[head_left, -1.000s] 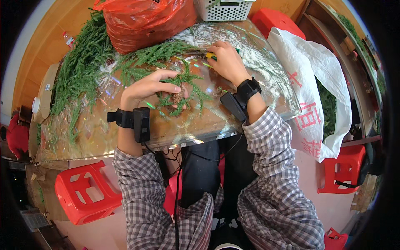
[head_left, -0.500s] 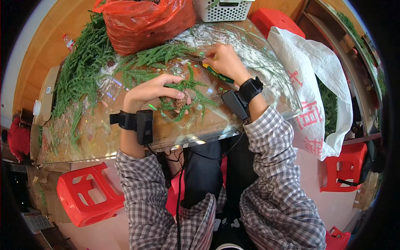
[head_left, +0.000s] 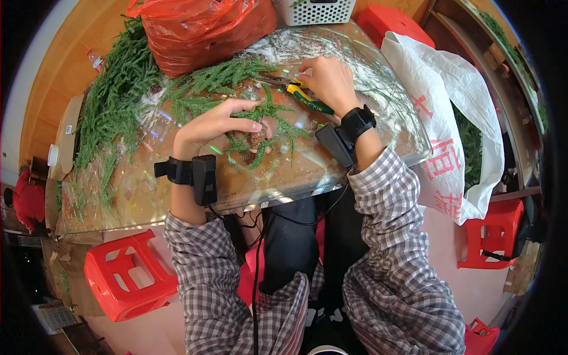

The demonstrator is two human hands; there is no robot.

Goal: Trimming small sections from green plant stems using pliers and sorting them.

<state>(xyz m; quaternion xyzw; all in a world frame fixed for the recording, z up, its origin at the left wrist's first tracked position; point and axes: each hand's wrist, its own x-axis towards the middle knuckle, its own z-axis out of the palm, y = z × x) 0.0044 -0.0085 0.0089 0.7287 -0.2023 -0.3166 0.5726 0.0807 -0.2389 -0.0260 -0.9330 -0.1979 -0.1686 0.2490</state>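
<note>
My left hand (head_left: 222, 122) is closed around a brown pine cone (head_left: 258, 138) with a green artificial sprig (head_left: 273, 112) about it; its needled branches spread past my fingers over the table. My right hand (head_left: 327, 83) is curled, its fingertips at the upper handle of the pliers (head_left: 310, 102). These have yellow and dark green grips, and their metal jaws point left towards the greenery. Part of the upper handle is hidden under my fingers.
Beyond my hands are a red plastic bag (head_left: 207, 38) and a white perforated basket (head_left: 313, 13). Green garlands (head_left: 121, 83) cover the table's left side. White powder and loose needles lie at the right, beside a white woven sack (head_left: 435, 118). A red stool (head_left: 130, 275) stands at lower left.
My right hand has shifted slightly up and to the right, uncovering more of the pliers; their handles look further apart. My left hand keeps the pine cone and sprig nearly in place.
</note>
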